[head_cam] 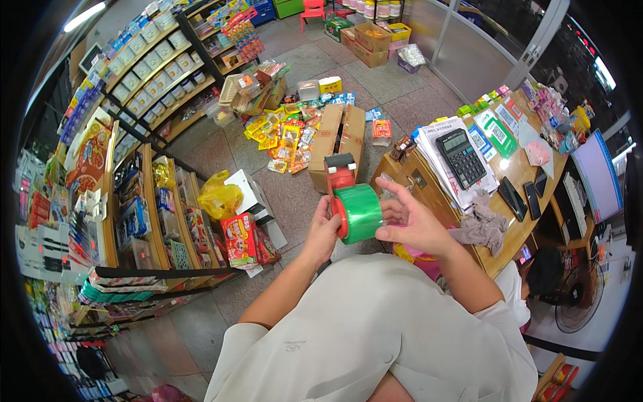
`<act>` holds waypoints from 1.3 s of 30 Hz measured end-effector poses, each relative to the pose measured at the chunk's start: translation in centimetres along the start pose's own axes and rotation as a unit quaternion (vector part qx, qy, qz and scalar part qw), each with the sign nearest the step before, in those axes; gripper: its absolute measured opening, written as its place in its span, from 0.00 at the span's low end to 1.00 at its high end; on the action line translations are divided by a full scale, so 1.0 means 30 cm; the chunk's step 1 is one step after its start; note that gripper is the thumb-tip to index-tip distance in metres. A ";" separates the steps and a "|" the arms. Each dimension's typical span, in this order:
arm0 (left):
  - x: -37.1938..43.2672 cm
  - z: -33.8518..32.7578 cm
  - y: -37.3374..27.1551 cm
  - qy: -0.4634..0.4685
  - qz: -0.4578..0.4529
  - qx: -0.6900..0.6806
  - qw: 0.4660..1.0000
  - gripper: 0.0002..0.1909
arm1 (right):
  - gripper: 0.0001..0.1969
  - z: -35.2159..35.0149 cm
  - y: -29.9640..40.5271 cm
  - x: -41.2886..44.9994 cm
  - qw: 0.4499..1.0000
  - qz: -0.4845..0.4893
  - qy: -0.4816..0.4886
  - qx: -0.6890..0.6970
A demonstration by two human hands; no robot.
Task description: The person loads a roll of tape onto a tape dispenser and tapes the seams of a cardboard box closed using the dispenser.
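Note:
My left hand point(324, 228) grips a red tape dispenser point(337, 175) by its side, in front of my body. On the dispenser sits a wide roll of green packing tape point(358, 213). My right hand point(413, 217) is at the roll's right side, fingers spread and thumb near its lower edge; whether it touches the tape is unclear. Beyond the dispenser, a cardboard box point(329, 131) stands on the floor, with a dark gap between its top flaps. Many bright snack packets point(289, 138) lie spread on the floor left of the box.
A wooden counter point(495, 251) to my right bears a calculator point(460, 157), papers, phones and a grey cloth point(482, 225). Shelves of goods point(150, 211) line the left, with a yellow plastic bag point(220, 196) beside them. Another person point(545, 271) sits at lower right, near a fan point(580, 296).

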State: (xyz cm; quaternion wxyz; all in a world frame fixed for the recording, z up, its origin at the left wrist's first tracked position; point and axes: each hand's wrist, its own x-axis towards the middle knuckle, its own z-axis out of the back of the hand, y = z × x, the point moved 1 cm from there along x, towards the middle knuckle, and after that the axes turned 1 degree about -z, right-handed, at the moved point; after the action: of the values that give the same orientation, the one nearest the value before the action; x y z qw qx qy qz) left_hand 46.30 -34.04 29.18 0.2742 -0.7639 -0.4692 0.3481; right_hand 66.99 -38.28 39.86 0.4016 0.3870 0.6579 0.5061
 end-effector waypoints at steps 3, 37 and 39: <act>-0.003 0.013 -0.007 0.025 -0.030 0.031 0.999 0.22 | 0.42 -0.029 -0.065 0.011 0.993 -0.019 -0.021 0.116; 0.165 -0.055 -0.152 0.302 -0.006 0.166 0.939 0.60 | 0.12 0.111 0.004 -0.021 0.974 -0.131 -0.098 0.154; 0.152 -0.061 -0.189 0.283 -0.015 0.171 0.944 0.59 | 0.12 0.111 -0.004 -0.034 0.967 -0.133 -0.125 0.177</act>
State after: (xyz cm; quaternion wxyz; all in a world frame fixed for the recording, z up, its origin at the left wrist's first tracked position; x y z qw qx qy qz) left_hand 46.21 -27.74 33.24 0.5270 -0.7657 -0.3170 0.1885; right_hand 70.44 -38.04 39.33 0.4693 0.4212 0.7271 0.2713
